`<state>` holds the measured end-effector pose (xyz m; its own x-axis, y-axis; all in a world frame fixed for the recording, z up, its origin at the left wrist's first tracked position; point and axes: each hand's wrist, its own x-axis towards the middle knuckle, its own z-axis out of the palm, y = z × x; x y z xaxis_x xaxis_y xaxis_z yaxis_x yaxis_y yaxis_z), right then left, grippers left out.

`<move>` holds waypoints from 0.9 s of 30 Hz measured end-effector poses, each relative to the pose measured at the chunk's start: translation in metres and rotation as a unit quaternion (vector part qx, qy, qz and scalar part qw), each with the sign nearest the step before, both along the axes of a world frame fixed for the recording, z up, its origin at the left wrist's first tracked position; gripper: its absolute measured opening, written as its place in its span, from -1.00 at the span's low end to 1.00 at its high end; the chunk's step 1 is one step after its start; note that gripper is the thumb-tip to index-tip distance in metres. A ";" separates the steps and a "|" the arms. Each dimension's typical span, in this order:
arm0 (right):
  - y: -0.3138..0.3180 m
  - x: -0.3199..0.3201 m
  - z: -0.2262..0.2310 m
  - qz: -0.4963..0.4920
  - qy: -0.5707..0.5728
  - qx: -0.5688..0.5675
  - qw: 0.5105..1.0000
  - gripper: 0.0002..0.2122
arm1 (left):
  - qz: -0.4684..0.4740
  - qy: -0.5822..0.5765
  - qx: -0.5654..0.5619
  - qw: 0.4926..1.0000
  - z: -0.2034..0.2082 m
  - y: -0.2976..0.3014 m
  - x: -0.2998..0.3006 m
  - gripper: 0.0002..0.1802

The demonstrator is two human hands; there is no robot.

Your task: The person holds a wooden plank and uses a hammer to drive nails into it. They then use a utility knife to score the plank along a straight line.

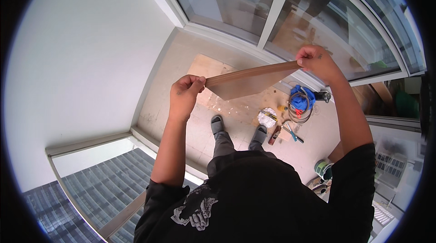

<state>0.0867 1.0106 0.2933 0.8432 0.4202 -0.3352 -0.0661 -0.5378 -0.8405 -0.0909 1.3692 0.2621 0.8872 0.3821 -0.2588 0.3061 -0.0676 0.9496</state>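
My left hand [184, 96] and my right hand [316, 64] hold a brown wood-grain board [250, 82] by its two ends, in the air in front of me. The fingers of each hand pinch the board near its upper corners. Its long upper edge slopes up to the right, and a paler, greyish face shows below it. I cannot tell whether it is wood or a wood-look tile. Part of the floor behind is hidden by the board.
A worn plywood sheet [204, 68] lies on the floor. To the right are a blue cloth or bag [302, 97], a coiled cable [309, 114], pliers [288, 129], a white bundle [266, 118] and a green bucket [323, 168]. Sliding glass doors [227, 2] stand ahead, a white wall [86, 61] left.
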 end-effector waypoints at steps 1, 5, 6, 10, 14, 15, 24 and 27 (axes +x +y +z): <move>0.001 -0.001 0.002 0.004 -0.003 -0.004 1.000 -0.97 | -0.006 0.016 0.017 1.000 0.000 0.002 0.001 -0.79; 0.002 -0.002 0.004 0.009 -0.005 -0.012 1.000 -0.97 | -0.032 0.070 0.108 0.991 0.016 0.003 0.004 -0.71; 0.002 -0.002 0.003 0.009 -0.003 -0.011 1.000 -0.97 | -0.041 0.089 0.121 0.988 0.022 0.003 0.006 -0.70; 0.005 -0.003 0.005 0.003 -0.015 -0.007 1.000 -0.94 | -0.062 0.113 0.150 0.980 0.023 0.006 0.009 -0.63; 0.007 0.003 0.003 0.005 -0.014 -0.010 1.000 -0.94 | -0.061 0.073 0.138 0.986 0.006 0.014 0.007 -0.62; 0.008 0.004 0.003 0.004 -0.012 -0.010 1.000 -0.94 | -0.059 0.071 0.099 0.991 0.003 0.016 0.006 -0.67; 0.012 0.010 0.012 0.004 -0.006 -0.057 0.998 -0.95 | -0.029 -0.240 -0.016 0.970 -0.053 0.007 -0.017 -0.64; 0.009 0.014 0.011 -0.006 0.007 -0.049 0.999 -0.94 | -0.005 -0.290 0.032 0.957 -0.054 -0.001 -0.015 -0.58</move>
